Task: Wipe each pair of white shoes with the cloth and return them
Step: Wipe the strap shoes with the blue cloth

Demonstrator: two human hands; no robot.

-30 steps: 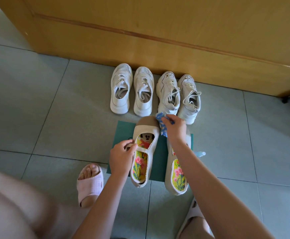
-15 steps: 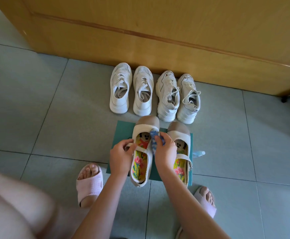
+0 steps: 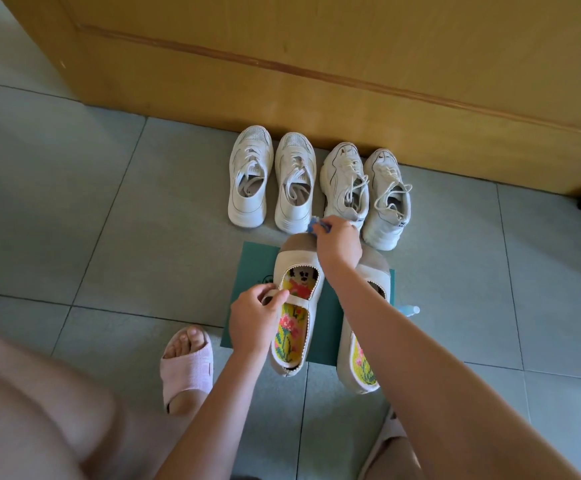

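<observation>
Shoe-wiping is underway: your left hand (image 3: 258, 320) pinches the strap of a beige shoe (image 3: 299, 268) on the green mat (image 3: 258, 261), while your right hand (image 3: 337, 242) grips the blue cloth (image 3: 316, 226) at its toe. You cannot tell whether the sneaker pairs (image 3: 249, 150) by the wall are wiped.

Head-worn view, steeply down, close above tiled floor (image 3: 74, 209)

The right hand (image 3: 337, 244) has carried the cloth (image 3: 315, 226) forward along the shoe (image 3: 297, 263), from its middle to its toe.
</observation>
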